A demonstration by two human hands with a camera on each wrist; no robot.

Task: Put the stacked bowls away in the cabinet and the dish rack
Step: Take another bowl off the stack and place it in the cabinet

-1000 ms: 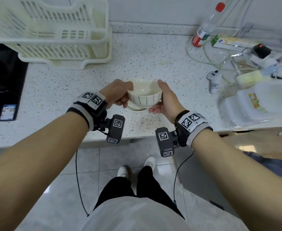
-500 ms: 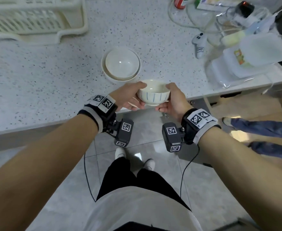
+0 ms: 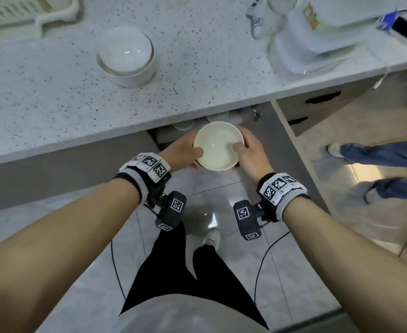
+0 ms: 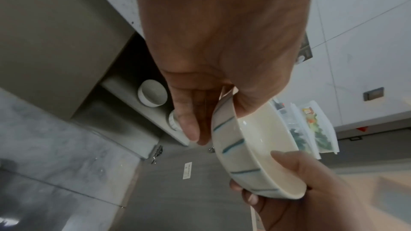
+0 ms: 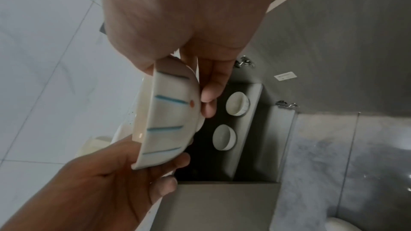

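Now, left hand [image 3: 182, 150] and right hand [image 3: 247, 150] grasp a striped bowl [image 3: 218, 146] below the counter edge [image 3: 125, 131], bound, by appearances, for the open cabinet's shelf [image 5: 249, 129], needing a level forward set-down.

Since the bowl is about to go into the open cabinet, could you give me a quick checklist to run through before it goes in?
1. Grip: left hand and right hand both hold the striped bowl by its rim: ok.
2. Cabinet door open: ok.
3. Free spot on the shelf beside the two bowls already there: cannot tell.
4. Bowl empty: ok.
5. Remaining stack stands well back from the counter edge: ok.
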